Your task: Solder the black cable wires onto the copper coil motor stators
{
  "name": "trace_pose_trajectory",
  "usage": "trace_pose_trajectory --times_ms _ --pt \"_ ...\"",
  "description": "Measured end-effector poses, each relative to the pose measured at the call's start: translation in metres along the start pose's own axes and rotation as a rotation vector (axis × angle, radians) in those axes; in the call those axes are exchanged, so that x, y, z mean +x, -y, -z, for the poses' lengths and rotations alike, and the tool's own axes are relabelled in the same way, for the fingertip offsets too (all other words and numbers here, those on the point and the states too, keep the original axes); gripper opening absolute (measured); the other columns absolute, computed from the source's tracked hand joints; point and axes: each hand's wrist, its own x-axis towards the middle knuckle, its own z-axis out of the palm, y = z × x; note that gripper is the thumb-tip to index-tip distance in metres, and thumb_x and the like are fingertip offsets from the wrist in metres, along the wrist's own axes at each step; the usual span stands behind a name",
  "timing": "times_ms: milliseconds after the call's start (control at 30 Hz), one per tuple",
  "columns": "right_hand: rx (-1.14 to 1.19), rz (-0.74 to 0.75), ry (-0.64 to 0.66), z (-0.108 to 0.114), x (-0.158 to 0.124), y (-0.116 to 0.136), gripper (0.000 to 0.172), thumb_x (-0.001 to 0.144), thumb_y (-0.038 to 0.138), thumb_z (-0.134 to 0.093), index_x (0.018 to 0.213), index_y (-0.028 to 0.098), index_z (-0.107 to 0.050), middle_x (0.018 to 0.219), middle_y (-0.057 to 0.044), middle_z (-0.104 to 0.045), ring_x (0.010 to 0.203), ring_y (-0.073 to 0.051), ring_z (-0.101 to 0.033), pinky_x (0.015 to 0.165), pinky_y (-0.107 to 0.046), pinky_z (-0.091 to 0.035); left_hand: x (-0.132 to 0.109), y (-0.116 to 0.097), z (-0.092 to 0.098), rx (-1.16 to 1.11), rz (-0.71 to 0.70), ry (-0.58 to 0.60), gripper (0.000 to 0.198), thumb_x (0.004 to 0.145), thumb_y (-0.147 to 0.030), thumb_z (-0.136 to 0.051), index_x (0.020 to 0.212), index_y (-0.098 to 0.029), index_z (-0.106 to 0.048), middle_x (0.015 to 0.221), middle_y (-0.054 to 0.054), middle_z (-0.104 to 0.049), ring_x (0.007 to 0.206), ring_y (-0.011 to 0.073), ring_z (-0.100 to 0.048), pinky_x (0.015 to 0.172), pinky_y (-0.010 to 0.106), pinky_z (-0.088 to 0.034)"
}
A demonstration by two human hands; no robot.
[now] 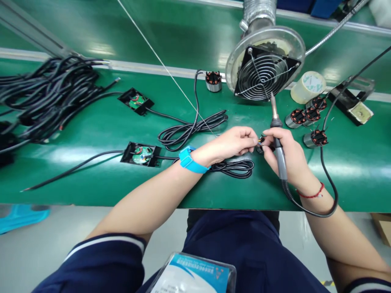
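My left hand [232,142], with a blue strap at its wrist, pinches thin coloured wire ends [260,140] at the centre of the green bench. My right hand [288,156] grips a soldering iron [277,134] whose tip points up and away, and its fingertips also touch the same small part. A coiled black cable [236,167] lies under both hands. What the wires join to is hidden by the fingers.
A fume extractor fan [264,67] stands behind the hands. Several copper-wound stators [316,138] and a tape roll [308,86] sit at the right. Two black housings with circuit boards [141,154] and a cable pile [45,97] lie at the left.
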Motion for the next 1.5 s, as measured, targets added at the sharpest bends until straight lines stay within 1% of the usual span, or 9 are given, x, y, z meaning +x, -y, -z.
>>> trace_pose_trajectory --times_ms 133,267,500,667,867,1033,1133,1300,1500 --pt "0.055 -0.018 -0.034 -0.004 -0.003 -0.002 0.044 0.087 0.013 -0.057 0.125 0.03 -0.045 0.087 0.003 -0.065 0.078 -0.018 -0.065 0.076 -0.033 -0.053 0.001 0.0 0.001 -0.043 0.009 -0.008 0.018 0.087 -0.005 -0.051 0.072 -0.014 -0.055 0.06 -0.005 -0.05 0.047 0.0022 -0.041 0.042 0.015 -0.027" --pt "0.067 -0.028 -0.027 -0.008 -0.005 -0.004 0.044 0.089 0.015 -0.057 0.129 0.03 -0.045 0.088 0.002 -0.064 0.079 -0.018 -0.065 0.077 -0.034 -0.054 0.002 0.0 0.002 -0.075 0.005 -0.017 0.019 0.088 -0.005 -0.052 0.071 -0.014 -0.053 0.059 -0.004 -0.051 0.046 0.0022 -0.041 0.042 0.015 -0.027" --pt "0.015 -0.057 -0.072 -0.014 -0.004 0.003 0.038 0.093 0.018 -0.057 0.129 0.029 -0.048 0.091 0.0 -0.065 0.082 -0.019 -0.065 0.077 -0.034 -0.054 0.003 0.004 0.005 -0.025 -0.04 -0.006 0.016 0.086 -0.009 -0.061 0.072 -0.014 -0.056 0.053 -0.007 -0.047 0.046 0.0024 -0.038 0.043 0.015 -0.027" --pt "-0.064 -0.055 -0.122 -0.017 -0.008 0.001 0.039 0.092 0.019 -0.059 0.129 0.028 -0.05 0.089 0.0 -0.065 0.08 -0.02 -0.062 0.074 -0.036 -0.052 0.005 0.004 0.005 -0.086 0.014 0.018 0.017 0.087 -0.008 -0.06 0.072 -0.015 -0.054 0.054 -0.007 -0.047 0.045 0.0024 -0.037 0.043 0.016 -0.026" --pt "-0.074 -0.04 -0.11 -0.017 -0.015 -0.007 0.042 0.09 0.014 -0.058 0.128 0.029 -0.05 0.088 0.0 -0.066 0.08 -0.022 -0.061 0.073 -0.038 -0.05 0.004 0.001 0.004 -0.041 0.022 0.004 0.016 0.088 -0.009 -0.058 0.073 -0.014 -0.055 0.055 -0.007 -0.049 0.046 0.0028 -0.037 0.044 0.017 -0.026" --pt "-0.014 -0.012 -0.203 -0.023 -0.017 -0.005 0.048 0.09 0.013 -0.062 0.132 0.03 -0.047 0.091 0.0 -0.069 0.08 -0.02 -0.067 0.073 -0.037 -0.052 0.004 -0.003 0.003 0.051 -0.001 -0.068 0.016 0.085 -0.004 -0.059 0.072 -0.013 -0.056 0.055 -0.007 -0.049 0.047 0.0021 -0.039 0.047 0.017 -0.029" --pt "0.034 -0.027 -0.241 -0.026 -0.019 -0.005 0.051 0.089 0.012 -0.063 0.134 0.03 -0.047 0.093 0.0 -0.069 0.08 -0.019 -0.068 0.073 -0.036 -0.055 0.004 -0.004 0.003 0.038 0.009 -0.06 0.016 0.086 -0.005 -0.058 0.072 -0.013 -0.056 0.055 -0.007 -0.049 0.047 0.0021 -0.038 0.047 0.017 -0.028" --pt "0.069 -0.1 -0.226 -0.029 -0.021 -0.006 0.049 0.091 0.015 -0.062 0.135 0.03 -0.046 0.091 0.001 -0.069 0.076 -0.018 -0.069 0.072 -0.036 -0.057 0.003 -0.003 0.005 -0.042 0.032 -0.004 0.015 0.087 -0.007 -0.055 0.073 -0.014 -0.054 0.057 -0.006 -0.049 0.046 0.0023 -0.037 0.046 0.017 -0.027" --pt "0.069 -0.122 -0.191 -0.025 -0.021 -0.005 0.045 0.092 0.02 -0.062 0.133 0.029 -0.047 0.091 0.0 -0.073 0.075 -0.018 -0.07 0.078 -0.038 -0.058 0.003 -0.002 0.005 -0.045 0.017 0.003 0.018 0.086 -0.004 -0.05 0.072 -0.014 -0.053 0.057 -0.006 -0.046 0.049 0.0035 -0.039 0.046 0.016 -0.027"
